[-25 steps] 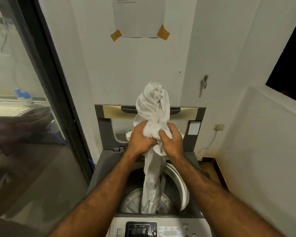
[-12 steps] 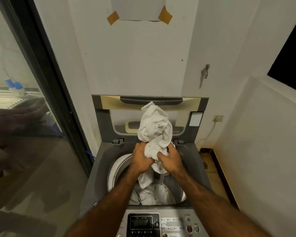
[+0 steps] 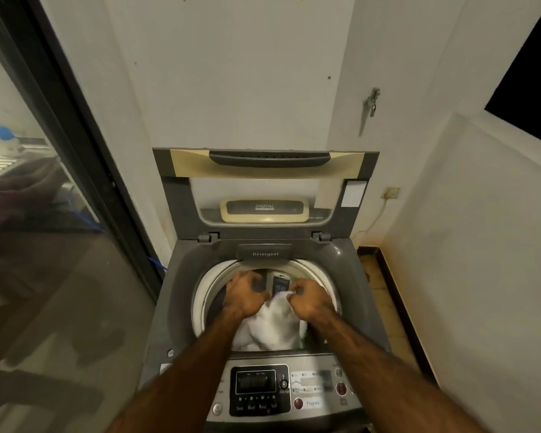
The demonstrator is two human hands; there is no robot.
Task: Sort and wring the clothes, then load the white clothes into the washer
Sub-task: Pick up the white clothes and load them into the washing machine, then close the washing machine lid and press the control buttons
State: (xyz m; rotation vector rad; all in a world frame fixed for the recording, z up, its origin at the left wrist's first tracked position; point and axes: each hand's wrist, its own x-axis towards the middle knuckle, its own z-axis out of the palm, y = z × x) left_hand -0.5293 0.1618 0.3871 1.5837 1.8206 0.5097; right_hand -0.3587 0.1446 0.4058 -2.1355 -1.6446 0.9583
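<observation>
The grey top-loading washer (image 3: 181, 276) stands with its lid (image 3: 263, 164) raised against the wall. A bundle of white cloth (image 3: 275, 329) lies inside the drum, under both my hands. My right hand (image 3: 310, 300) is down in the drum opening and pinches the top of the white cloth. My left hand (image 3: 245, 295) is beside it over the drum with curled, blurred fingers. Whether it holds the cloth is hidden.
The washer's control panel (image 3: 260, 389) lies under my forearms. A glass sliding door (image 3: 44, 245) with a dark frame stands close on the left. White walls enclose the back and right, with a wall socket (image 3: 391, 192) low at the right.
Both hands have dropped from above the washer down into the drum, and the white cloth has gone down with them. The cloth no longer hangs upright.
</observation>
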